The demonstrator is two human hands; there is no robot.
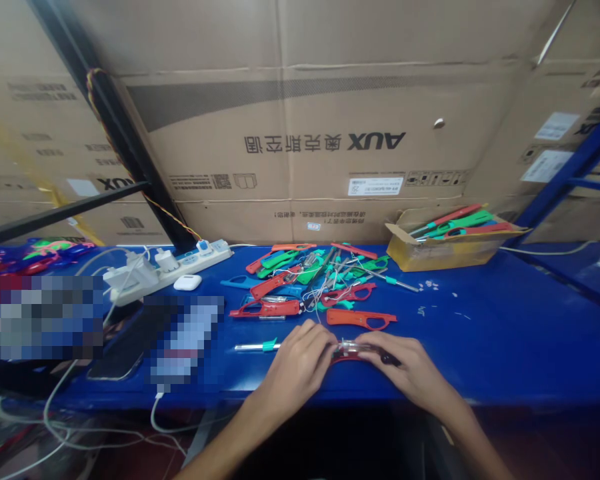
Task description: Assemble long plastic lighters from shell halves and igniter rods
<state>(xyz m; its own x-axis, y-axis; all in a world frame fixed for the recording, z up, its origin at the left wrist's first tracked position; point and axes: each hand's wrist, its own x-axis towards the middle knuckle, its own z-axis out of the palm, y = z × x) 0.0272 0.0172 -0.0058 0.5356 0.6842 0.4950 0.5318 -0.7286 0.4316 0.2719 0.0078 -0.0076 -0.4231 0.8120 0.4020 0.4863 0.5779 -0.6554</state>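
Though partly hidden — one red handle (346,359) between two hands (301,358) (409,367)

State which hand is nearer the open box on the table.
Right. The right hand is in front of the open box, slightly left; the left hand is also in front, but farther left.

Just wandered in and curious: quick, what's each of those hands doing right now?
Left hand: closed, holding one end of a red lighter body.
Right hand: closed on its other end, with a dark piece I can't identify.
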